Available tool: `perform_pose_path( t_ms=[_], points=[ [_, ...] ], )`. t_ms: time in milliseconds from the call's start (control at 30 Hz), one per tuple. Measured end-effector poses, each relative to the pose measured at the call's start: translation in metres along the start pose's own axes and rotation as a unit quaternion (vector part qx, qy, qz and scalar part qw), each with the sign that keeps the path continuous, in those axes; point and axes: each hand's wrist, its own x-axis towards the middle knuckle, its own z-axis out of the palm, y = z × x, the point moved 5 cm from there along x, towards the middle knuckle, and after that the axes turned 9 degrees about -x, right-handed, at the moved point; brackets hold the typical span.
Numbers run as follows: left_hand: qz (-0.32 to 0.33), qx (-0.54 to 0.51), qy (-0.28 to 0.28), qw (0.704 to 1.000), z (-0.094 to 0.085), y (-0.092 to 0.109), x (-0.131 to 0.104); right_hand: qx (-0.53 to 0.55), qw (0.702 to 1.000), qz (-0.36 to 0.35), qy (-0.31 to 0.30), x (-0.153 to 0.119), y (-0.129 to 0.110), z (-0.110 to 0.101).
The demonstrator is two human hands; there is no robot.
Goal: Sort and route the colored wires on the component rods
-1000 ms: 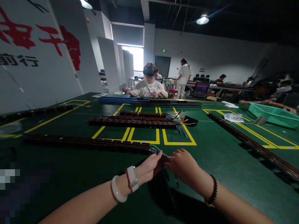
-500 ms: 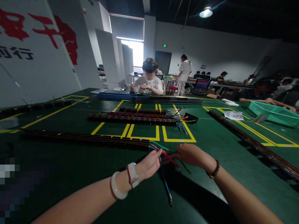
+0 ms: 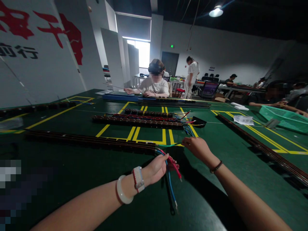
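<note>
Beyond the far edge of the counter [image 3: 96, 166] show a bright window [image 3: 144, 53], a grey door [image 3: 170, 63], a glowing lamp [image 3: 216, 12].

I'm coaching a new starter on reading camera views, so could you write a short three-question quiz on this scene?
1. Short answer: which hand grips the green wire?
2. True or false: the watch and the pale bangle are worn on the same arm.
3. Multiple choice: what colour of wire is in the left hand?
A) yellow
B) red
C) white

Key:
1. The right hand.
2. True; both are on the left arm.
3. B, the red wire.
</note>
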Motion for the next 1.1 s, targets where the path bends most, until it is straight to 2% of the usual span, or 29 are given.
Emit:
perform_pose_path(
  t_ms=[67, 133, 267, 467, 600, 700, 833, 933, 1033, 1100],
  points=[
    [-0.016, 0.021, 0.015, 1.0, 0.0, 0.0, -0.002, -0.021, 0.998, -0.014, 0.057, 0.007, -0.001, 0.009],
    [-0.037, 0.044, 0.027, 0.998, 0.0, 0.0, -0.004, -0.034, 0.995, -0.035, 0.089, 0.014, -0.003, 0.02],
    [-0.064, 0.064, 0.026, 0.996, 0.001, 0.0, -0.005, -0.039, 0.992, -0.049, 0.113, 0.023, -0.004, 0.037],
    [-0.054, 0.039, -0.009, 0.998, 0.0, -0.001, -0.003, -0.054, 0.982, -0.072, 0.164, 0.015, -0.008, 0.044],
    [-0.042, 0.036, -0.04, 0.998, -0.001, -0.002, 0.001, -0.06, 0.97, -0.088, 0.218, -0.009, -0.016, 0.04],
    [-0.026, 0.018, -0.066, 0.997, -0.003, -0.004, 0.006, -0.018, 0.96, -0.11, 0.257, -0.034, -0.026, 0.029],
    [-0.004, -0.003, -0.055, 0.998, -0.007, -0.005, 0.012, 0.061, 0.935, -0.243, 0.25, -0.066, -0.046, 0.016],
    [-0.007, -0.022, -0.041, 0.999, -0.008, -0.005, 0.013, 0.08, 0.914, -0.32, 0.237, -0.076, -0.057, 0.011],
    [-0.015, -0.029, -0.042, 0.999, -0.006, -0.005, 0.011, 0.094, 0.908, -0.318, 0.257, -0.073, -0.059, 0.009],
    [-0.023, -0.023, -0.045, 0.998, -0.004, -0.004, 0.007, 0.114, 0.912, -0.284, 0.274, -0.068, -0.057, 0.009]
  ],
)
